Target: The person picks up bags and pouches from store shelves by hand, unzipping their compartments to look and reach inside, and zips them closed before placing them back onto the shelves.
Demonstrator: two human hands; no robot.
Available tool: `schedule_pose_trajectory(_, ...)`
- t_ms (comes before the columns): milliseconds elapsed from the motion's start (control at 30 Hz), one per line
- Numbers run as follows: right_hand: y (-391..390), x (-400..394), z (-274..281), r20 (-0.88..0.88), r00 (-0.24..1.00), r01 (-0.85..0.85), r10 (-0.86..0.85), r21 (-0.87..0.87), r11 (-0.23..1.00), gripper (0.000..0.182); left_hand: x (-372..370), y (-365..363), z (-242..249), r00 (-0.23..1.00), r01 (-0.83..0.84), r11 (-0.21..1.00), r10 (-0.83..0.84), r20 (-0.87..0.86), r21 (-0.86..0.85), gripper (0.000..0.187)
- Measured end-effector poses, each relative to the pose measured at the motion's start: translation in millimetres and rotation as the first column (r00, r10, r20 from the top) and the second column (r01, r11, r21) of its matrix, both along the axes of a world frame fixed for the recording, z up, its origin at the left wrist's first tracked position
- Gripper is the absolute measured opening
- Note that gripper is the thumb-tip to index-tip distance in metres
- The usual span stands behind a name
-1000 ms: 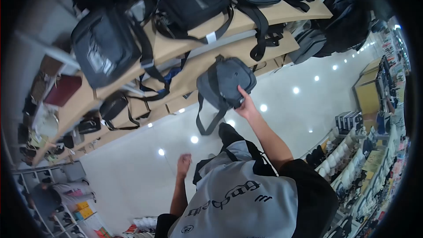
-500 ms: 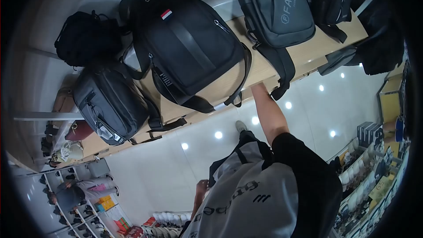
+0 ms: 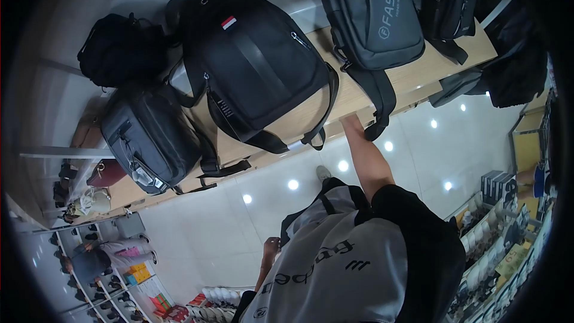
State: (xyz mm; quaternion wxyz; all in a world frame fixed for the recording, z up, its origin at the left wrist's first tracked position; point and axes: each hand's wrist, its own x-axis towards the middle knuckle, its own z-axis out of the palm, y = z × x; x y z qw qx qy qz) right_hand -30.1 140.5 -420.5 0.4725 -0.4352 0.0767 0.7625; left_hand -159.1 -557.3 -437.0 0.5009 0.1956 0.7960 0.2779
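Fingers of the right hand are hidden under the shelf (image 3: 348, 97), so can't tell their grip; left hand (image 3: 272, 247) looks loosely curled. Grey bag (image 3: 379, 33) sits up top, strap (image 3: 382, 93) dangling beside the right forearm (image 3: 367, 155), so I'd reach without snagging it.

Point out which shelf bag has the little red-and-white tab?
The biggest black backpack; the tab is on its upper front. The grey bag beside it shows lettering instead.
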Motion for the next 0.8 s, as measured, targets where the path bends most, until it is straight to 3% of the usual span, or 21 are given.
schedule_pose_trajectory(67, -7, 3, -4, 0.004, 1.0, -0.019, 0.019, -0.008, 1.0, 0.052, 8, 4, 6, 1.0, -0.014, 0.999, 0.014, -0.009, -0.035, 0.035)
schedule_pose_trajectory(133, -18, 7, -7, 0.005, 0.999, -0.049, 0.049, -0.012, 0.999, 0.053, 15, 15, 16, 0.992, -0.123, 0.975, 0.126, 0.006, -0.188, 0.036)
schedule_pose_trajectory(233, -58, 18, 13, 0.068, 0.987, -0.143, 0.145, -0.032, 0.989, 0.046, 24, 11, 20, 0.954, -0.284, 0.954, 0.292, 0.075, -0.1, 0.04)
schedule_pose_trajectory(300, -100, 24, 34, 0.135, 0.957, -0.254, 0.258, -0.05, 0.966, 0.033, 22, -8, -9, 0.964, -0.252, 0.968, 0.251, 0.088, -0.002, 0.044)
schedule_pose_trajectory(367, -143, 42, 5, 0.077, 0.9, -0.433, 0.428, 0.066, 0.899, 0.042, 26, -15, -6, 0.935, -0.328, 0.944, 0.33, 0.128, -0.034, 0.048)
schedule_pose_trajectory(433, -196, 66, 1, 0.164, 0.759, -0.647, 0.63, 0.075, 0.759, 0.048, 23, -9, -4, 0.906, -0.39, 0.907, 0.409, 0.112, -0.159, 0.045)
schedule_pose_trajectory(467, -220, 85, -14, 0.207, 0.633, -0.771, 0.746, 0.078, 0.632, 0.046, 29, -14, -14, 0.907, -0.421, 0.906, 0.42, -0.029, -0.045, 0.036)
schedule_pose_trajectory(500, -240, 105, -29, 0.251, 0.489, -0.87, 0.835, 0.076, 0.487, 0.045, 31, -20, -18, 0.908, -0.39, 0.921, 0.384, -0.168, -0.004, 0.032)
schedule_pose_trajectory(567, -277, 135, -23, 0.482, 0.08, -0.972, 0.873, -0.157, 0.176, 0.042, 27, -26, -21, 0.873, -0.358, 0.933, 0.347, -0.343, 0.033, 0.027)
schedule_pose_trajectory(600, -295, 156, -48, 0.491, 0.127, -0.947, 0.862, -0.2, 0.253, 0.038, 24, -29, -15, 0.856, -0.366, 0.93, 0.35, -0.38, 0.033, 0.026)
schedule_pose_trajectory(633, -306, 172, -66, 0.376, 0.331, -0.833, 0.865, -0.314, 0.455, 0.033, 22, -37, -14, 0.839, -0.374, 0.927, 0.352, -0.415, 0.031, 0.025)
schedule_pose_trajectory(700, -335, 205, -73, 0.266, 0.704, -0.589, 0.658, -0.3, 0.751, 0.028, 14, -62, -27, 0.866, -0.4, 0.916, 0.393, -0.31, 0.043, 0.025)
schedule_pose_trajectory(733, -347, 227, -98, 0.208, 0.792, -0.5, 0.573, -0.317, 0.806, 0.03, 11, -74, -34, 0.878, -0.408, 0.912, 0.406, -0.255, 0.048, 0.025)
schedule_pose_trajectory(800, -381, 250, -94, 0.368, 0.709, -0.501, 0.602, -0.337, 0.797, 0.035, 4, -97, -38, 0.894, -0.403, 0.912, 0.41, -0.179, 0.074, 0.024)
